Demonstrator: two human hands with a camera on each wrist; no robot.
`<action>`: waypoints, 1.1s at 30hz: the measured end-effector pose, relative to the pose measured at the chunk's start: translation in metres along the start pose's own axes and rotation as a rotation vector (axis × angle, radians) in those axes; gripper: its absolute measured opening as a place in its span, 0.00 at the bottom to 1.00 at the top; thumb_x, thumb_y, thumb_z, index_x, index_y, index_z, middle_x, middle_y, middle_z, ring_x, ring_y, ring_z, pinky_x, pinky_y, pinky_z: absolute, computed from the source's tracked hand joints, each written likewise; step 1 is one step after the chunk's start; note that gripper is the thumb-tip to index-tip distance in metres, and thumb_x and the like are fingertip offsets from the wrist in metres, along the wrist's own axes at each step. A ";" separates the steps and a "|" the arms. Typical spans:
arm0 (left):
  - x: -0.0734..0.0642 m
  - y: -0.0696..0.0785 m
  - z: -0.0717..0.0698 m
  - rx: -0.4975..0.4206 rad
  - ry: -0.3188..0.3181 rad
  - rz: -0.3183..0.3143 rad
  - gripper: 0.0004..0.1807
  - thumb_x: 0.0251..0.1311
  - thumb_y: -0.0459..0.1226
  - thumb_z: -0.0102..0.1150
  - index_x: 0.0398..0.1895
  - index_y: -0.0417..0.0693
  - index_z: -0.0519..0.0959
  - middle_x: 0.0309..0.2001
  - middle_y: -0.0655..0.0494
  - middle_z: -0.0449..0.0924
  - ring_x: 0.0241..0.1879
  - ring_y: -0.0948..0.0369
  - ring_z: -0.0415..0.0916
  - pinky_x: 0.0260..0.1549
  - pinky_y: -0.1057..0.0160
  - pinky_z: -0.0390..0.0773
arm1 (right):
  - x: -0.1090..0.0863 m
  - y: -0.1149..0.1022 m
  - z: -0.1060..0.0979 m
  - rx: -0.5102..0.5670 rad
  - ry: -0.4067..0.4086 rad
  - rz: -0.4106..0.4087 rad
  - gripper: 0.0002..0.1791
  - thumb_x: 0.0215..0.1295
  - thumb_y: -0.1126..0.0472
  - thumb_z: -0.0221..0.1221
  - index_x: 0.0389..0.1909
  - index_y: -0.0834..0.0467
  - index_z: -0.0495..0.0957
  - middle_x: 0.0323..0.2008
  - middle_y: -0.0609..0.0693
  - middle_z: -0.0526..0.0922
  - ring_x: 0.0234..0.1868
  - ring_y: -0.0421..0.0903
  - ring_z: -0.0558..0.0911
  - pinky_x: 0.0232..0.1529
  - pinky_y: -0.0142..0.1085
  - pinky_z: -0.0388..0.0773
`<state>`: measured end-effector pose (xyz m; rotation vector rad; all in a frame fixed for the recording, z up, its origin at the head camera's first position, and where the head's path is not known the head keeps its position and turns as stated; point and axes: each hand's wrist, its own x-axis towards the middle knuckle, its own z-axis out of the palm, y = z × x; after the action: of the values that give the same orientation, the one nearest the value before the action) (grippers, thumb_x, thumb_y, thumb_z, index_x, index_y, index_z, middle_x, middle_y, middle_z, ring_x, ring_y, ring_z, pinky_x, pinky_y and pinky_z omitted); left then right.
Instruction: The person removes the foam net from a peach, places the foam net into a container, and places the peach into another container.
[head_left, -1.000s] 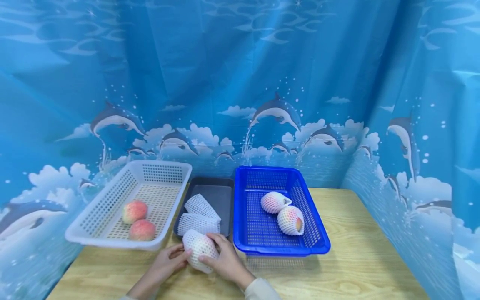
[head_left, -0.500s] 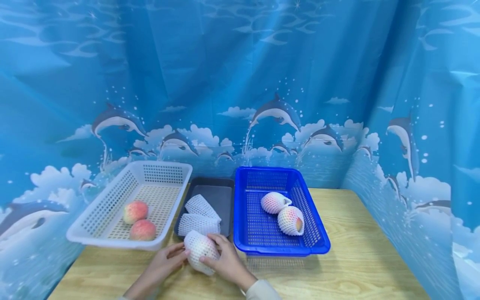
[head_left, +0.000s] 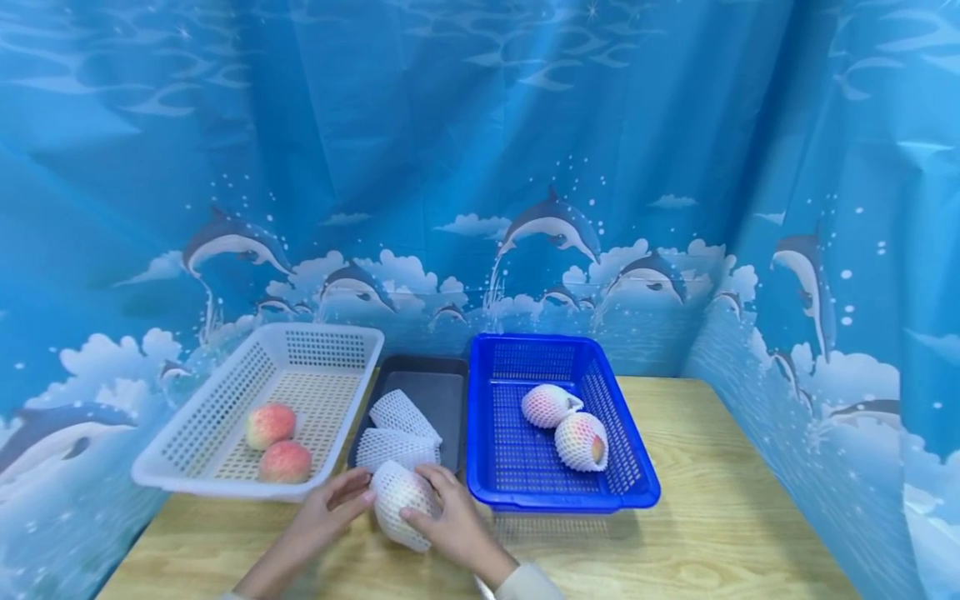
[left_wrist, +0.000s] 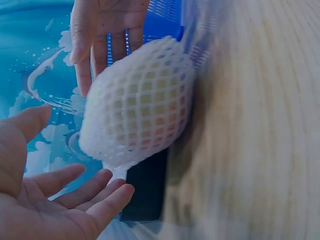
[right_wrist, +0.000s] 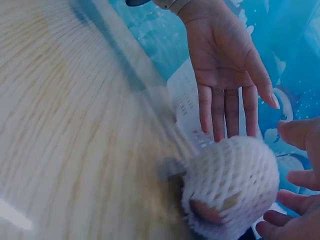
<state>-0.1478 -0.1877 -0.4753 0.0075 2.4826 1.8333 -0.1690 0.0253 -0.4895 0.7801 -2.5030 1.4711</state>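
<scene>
A peach in a white foam net [head_left: 405,505] is between my hands at the table's front, close before the dark tray. My right hand [head_left: 459,518] holds it from the right, thumb on the near side and fingers on the far side. On the other side my left hand [head_left: 333,510] has its fingers spread loosely, and the left wrist view shows them apart from the net. In the right wrist view, the netted peach [right_wrist: 232,187] shows a bare patch of fruit at the net's opening. Two foam nets [head_left: 397,448] lie in the dark tray [head_left: 435,392].
Left stands a white basket [head_left: 225,487] with two bare peaches [head_left: 285,461]. A blue basket [head_left: 562,504] at the right contains two netted peaches [head_left: 581,442]. The wooden table [head_left: 712,500] extends to the right; a blue dolphin curtain [head_left: 480,208] encloses the back and sides.
My left hand has drawn slightly left, away from the netted peach, and its fingers have opened. The peach has shifted a little to the right with my right hand.
</scene>
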 end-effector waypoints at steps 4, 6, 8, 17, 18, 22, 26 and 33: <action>-0.001 0.007 -0.003 0.004 -0.001 0.059 0.31 0.63 0.39 0.60 0.66 0.34 0.65 0.61 0.35 0.71 0.60 0.42 0.69 0.51 0.50 0.79 | 0.000 -0.008 -0.006 0.045 0.021 -0.028 0.31 0.60 0.54 0.65 0.60 0.65 0.71 0.59 0.59 0.74 0.60 0.57 0.74 0.58 0.44 0.76; -0.003 0.011 -0.005 0.011 0.002 0.078 0.31 0.62 0.39 0.60 0.66 0.35 0.66 0.62 0.37 0.71 0.61 0.43 0.69 0.52 0.54 0.79 | 0.000 -0.012 -0.011 0.062 0.034 -0.035 0.31 0.59 0.54 0.65 0.61 0.63 0.71 0.60 0.58 0.74 0.60 0.57 0.73 0.57 0.44 0.77; -0.004 0.016 -0.007 0.022 -0.001 0.096 0.31 0.63 0.39 0.60 0.66 0.35 0.66 0.63 0.37 0.70 0.61 0.44 0.68 0.53 0.57 0.78 | 0.000 -0.016 -0.017 0.082 0.044 -0.041 0.31 0.59 0.54 0.65 0.62 0.62 0.71 0.61 0.58 0.74 0.61 0.57 0.73 0.58 0.46 0.76; -0.015 0.034 -0.035 0.049 0.028 0.223 0.29 0.63 0.38 0.60 0.65 0.36 0.67 0.62 0.37 0.71 0.59 0.64 0.72 0.50 0.75 0.75 | -0.007 -0.024 -0.049 0.328 0.088 0.027 0.31 0.60 0.62 0.65 0.63 0.63 0.68 0.65 0.59 0.68 0.67 0.56 0.65 0.66 0.50 0.64; -0.015 0.035 -0.038 0.042 0.036 0.255 0.29 0.63 0.36 0.60 0.65 0.34 0.67 0.61 0.36 0.71 0.57 0.69 0.72 0.49 0.75 0.75 | -0.008 -0.023 -0.052 0.326 0.100 0.034 0.31 0.60 0.62 0.65 0.64 0.63 0.69 0.66 0.58 0.68 0.68 0.56 0.64 0.66 0.50 0.64; -0.018 0.033 -0.050 0.038 0.083 0.330 0.27 0.62 0.32 0.59 0.64 0.31 0.67 0.60 0.47 0.74 0.53 0.80 0.70 0.47 0.75 0.77 | -0.010 -0.018 -0.067 0.322 0.153 0.039 0.30 0.59 0.64 0.65 0.64 0.63 0.69 0.66 0.61 0.67 0.68 0.57 0.63 0.66 0.51 0.63; -0.019 0.030 -0.058 0.030 0.116 0.310 0.28 0.62 0.32 0.59 0.65 0.32 0.66 0.57 0.72 0.74 0.51 0.80 0.71 0.45 0.75 0.78 | -0.013 -0.011 -0.080 0.330 0.196 0.056 0.30 0.60 0.66 0.64 0.63 0.65 0.68 0.65 0.62 0.67 0.67 0.60 0.65 0.66 0.48 0.66; -0.018 0.022 -0.070 0.036 0.115 0.265 0.30 0.64 0.34 0.58 0.67 0.34 0.63 0.58 0.74 0.72 0.52 0.81 0.70 0.46 0.77 0.76 | -0.017 -0.005 -0.095 0.350 0.254 0.099 0.30 0.60 0.68 0.62 0.64 0.67 0.67 0.64 0.64 0.68 0.66 0.60 0.66 0.66 0.35 0.66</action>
<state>-0.1341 -0.2484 -0.4330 0.2513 2.7063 1.9334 -0.1652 0.1103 -0.4431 0.4784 -2.1552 1.9382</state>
